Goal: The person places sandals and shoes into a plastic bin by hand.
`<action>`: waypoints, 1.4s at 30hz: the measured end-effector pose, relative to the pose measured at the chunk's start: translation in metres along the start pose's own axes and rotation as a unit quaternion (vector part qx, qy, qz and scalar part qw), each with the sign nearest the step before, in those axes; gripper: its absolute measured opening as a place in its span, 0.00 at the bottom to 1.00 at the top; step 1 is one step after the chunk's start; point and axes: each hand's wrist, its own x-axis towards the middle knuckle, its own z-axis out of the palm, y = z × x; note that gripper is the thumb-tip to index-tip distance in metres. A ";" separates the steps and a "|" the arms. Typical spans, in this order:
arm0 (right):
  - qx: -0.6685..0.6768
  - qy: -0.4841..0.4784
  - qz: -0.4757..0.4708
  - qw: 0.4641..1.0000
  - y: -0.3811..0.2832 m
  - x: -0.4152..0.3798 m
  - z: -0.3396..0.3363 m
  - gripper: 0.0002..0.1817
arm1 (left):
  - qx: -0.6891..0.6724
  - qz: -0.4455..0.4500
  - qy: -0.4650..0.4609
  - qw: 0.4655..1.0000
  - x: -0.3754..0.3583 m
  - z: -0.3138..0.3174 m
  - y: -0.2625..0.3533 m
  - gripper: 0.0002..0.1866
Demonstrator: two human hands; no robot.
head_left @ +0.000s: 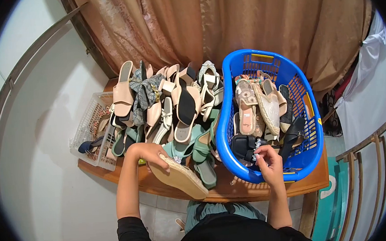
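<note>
My left hand (pixel 149 154) is closed around an espadrille sandal (pixel 179 177) with a woven rope edge, its tan sole turned towards me. It is held in front of the shoe pile, over the table's front edge. My right hand (pixel 270 162) reaches over the near rim of a blue plastic basket (pixel 224 138). Its thumb and fingers pinch the sparkling strap of a black sandal (pixel 245 144) inside. Around that sandal lie a clear-strapped pink sandal (pixel 247 116), a beige espadrille (pixel 271 115) and a black shoe (pixel 296 132).
A heap of sandals, among them a black-and-beige one (pixel 186 105) and a green one (pixel 205 173), covers the left of the wooden table (pixel 231 191). A clear plastic crate (pixel 98 160) holds more shoes. Brown curtains (pixel 239 18) hang behind; a wooden rack (pixel 374 152) stands at right.
</note>
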 end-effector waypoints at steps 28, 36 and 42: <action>0.300 -0.187 0.222 0.909 -0.018 0.108 -0.060 0.29 | 0.065 0.554 0.335 0.760 -0.029 -0.069 0.108 0.32; 0.234 0.015 0.013 0.972 0.026 0.140 -0.059 0.30 | -0.650 0.611 0.007 0.452 0.165 -0.025 0.215 0.45; -0.028 -0.032 -0.073 0.996 0.034 0.149 -0.095 0.50 | -0.690 0.605 -0.009 0.397 0.188 -0.026 0.255 0.43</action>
